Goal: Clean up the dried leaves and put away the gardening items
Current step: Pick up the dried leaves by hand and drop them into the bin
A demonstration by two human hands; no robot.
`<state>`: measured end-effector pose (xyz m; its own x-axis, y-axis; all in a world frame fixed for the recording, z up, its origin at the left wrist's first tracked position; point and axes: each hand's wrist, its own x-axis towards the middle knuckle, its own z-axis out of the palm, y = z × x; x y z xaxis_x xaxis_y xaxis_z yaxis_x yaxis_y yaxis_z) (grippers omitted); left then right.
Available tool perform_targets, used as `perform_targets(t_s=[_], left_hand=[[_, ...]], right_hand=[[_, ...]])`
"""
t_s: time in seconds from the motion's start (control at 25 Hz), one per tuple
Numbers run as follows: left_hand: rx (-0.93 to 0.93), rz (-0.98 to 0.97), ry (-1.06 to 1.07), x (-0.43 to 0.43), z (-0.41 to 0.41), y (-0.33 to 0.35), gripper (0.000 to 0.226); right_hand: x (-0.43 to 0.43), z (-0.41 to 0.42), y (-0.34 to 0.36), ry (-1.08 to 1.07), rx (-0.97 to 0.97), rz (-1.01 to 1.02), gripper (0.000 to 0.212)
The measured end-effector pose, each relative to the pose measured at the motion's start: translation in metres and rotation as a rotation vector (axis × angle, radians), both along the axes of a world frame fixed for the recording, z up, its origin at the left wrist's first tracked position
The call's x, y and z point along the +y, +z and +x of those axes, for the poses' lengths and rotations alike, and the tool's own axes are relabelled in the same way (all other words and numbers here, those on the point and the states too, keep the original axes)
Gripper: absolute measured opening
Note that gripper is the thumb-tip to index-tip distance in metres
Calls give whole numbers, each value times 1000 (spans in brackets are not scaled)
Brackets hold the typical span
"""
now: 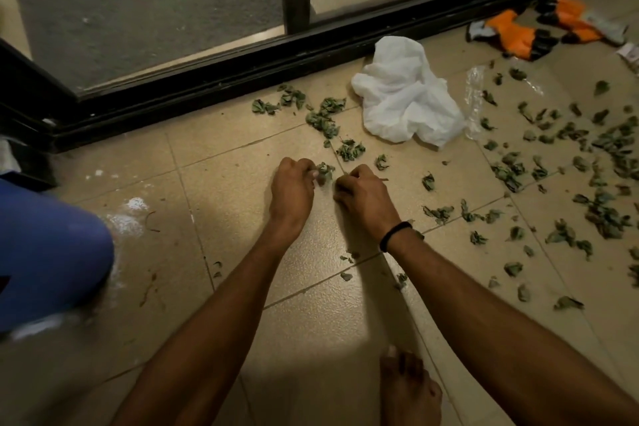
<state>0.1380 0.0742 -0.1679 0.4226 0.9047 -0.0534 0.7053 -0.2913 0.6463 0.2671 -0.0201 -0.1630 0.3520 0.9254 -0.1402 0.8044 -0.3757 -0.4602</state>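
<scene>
Two hands (pixel 292 188) (pixel 363 195), perhaps eighty dried leaves (pixel 351 150)

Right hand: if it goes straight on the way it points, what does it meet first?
Probably the leaf clump pinched by the left hand, just ahead of the right hand.

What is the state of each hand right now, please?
Left hand: pinches a dried leaf clump.
Right hand: fingers curled; whether they hold anything cannot be told.
</scene>
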Motion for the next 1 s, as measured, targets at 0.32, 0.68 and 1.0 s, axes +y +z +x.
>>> perform_targets(t_s=[0.32, 0.68, 1.0], left_hand=[[-431, -305, 234, 5, -38, 65, 7], [-751, -110, 343, 17, -180, 255, 11], [-132, 111, 824, 16, -368, 273, 34]], right_hand=[[40, -1, 37, -528, 660, 4, 5], [130, -152, 227, -50, 1576, 121, 15], [159, -319, 266, 668, 712, 223, 24]])
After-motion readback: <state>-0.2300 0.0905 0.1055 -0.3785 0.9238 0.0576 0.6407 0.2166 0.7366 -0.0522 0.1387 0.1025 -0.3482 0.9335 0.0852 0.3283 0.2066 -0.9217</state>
